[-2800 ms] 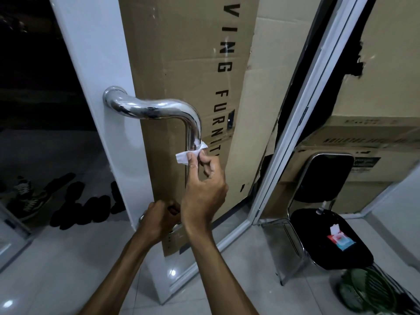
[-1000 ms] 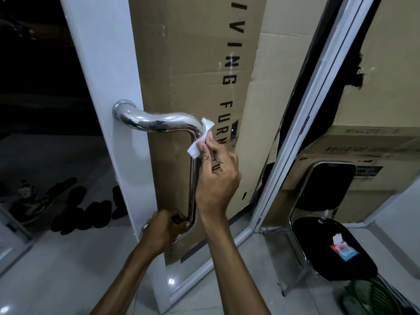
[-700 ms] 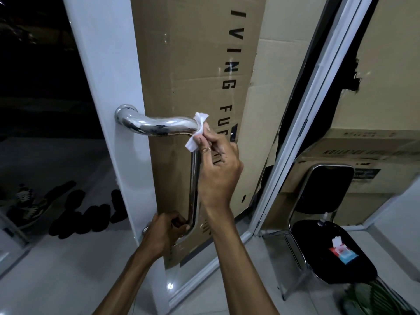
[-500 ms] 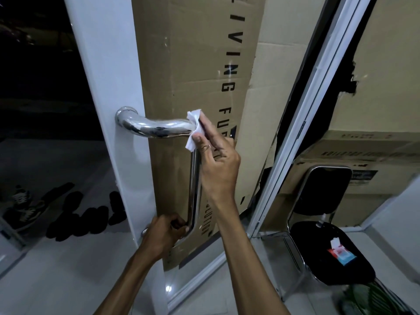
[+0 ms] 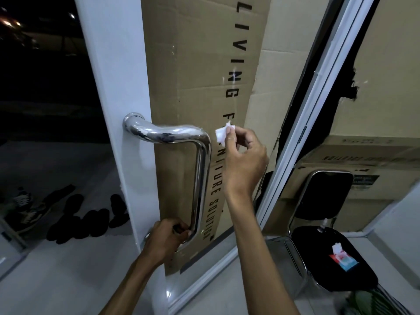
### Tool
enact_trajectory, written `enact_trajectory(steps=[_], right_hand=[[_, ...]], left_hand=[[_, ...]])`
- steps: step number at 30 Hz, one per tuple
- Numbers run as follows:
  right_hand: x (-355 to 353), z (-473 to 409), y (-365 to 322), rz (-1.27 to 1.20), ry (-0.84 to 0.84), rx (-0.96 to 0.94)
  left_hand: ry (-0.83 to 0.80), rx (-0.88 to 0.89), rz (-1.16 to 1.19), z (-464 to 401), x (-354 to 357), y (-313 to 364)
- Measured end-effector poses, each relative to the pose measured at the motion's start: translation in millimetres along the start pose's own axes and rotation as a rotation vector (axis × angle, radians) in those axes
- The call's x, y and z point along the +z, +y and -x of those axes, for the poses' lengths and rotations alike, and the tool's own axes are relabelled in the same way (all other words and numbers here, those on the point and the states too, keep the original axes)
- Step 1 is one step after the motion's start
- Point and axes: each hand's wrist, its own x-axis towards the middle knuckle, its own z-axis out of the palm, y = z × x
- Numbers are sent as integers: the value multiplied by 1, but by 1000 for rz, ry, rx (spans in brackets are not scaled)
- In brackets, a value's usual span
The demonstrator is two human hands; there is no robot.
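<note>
A polished steel pull handle is fixed to the white frame of a glass door. My left hand grips the lower end of the handle. My right hand pinches a small white wipe between thumb and fingers. The wipe hangs in the air just right of the handle's upper bend, a small gap away from the steel.
Brown cardboard printed with black letters covers the glass behind the handle. A black chair at the lower right carries a pack of wipes. Several dark shoes lie on the floor outside, at the left.
My right hand slid the wipe up the handle's vertical bar to its upper bend, then lifted it off to the right. My left hand kept its grip on the lower end.
</note>
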Motion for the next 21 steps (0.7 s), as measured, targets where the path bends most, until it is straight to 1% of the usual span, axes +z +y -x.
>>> enact_trajectory(steps=[2, 5, 7, 9, 11, 13, 15, 18, 19, 21], right_hand=[[0, 9, 4, 37, -46, -6], [-6, 21, -5, -104, -177, 32], [-10, 28, -10, -176, -211, 41], [-10, 34, -15, -161, -209, -7], [-7, 39, -17, -74, -171, -122], [-3, 42, -20, 36, -97, -287], [0, 43, -21, 85, -30, -473], [0, 42, -3, 143, 20, -707], [-1, 40, 4, 168, 34, -745], [-3, 36, 11, 172, 72, -727]], left_hand=[[-7, -2, 8, 2, 0, 1], [-12, 1, 30, 4, 1, 0], [1, 6, 34, 7, 1, 2], [8, 11, 21, 8, 1, 5], [2, -8, 1, 9, 2, 7], [-15, -39, 20, 9, 2, 9], [-22, -51, 45, 10, 3, 9], [-23, -45, 47, 12, 1, 12], [-23, -38, 45, 11, 0, 11], [-25, -40, 34, 10, 0, 9]])
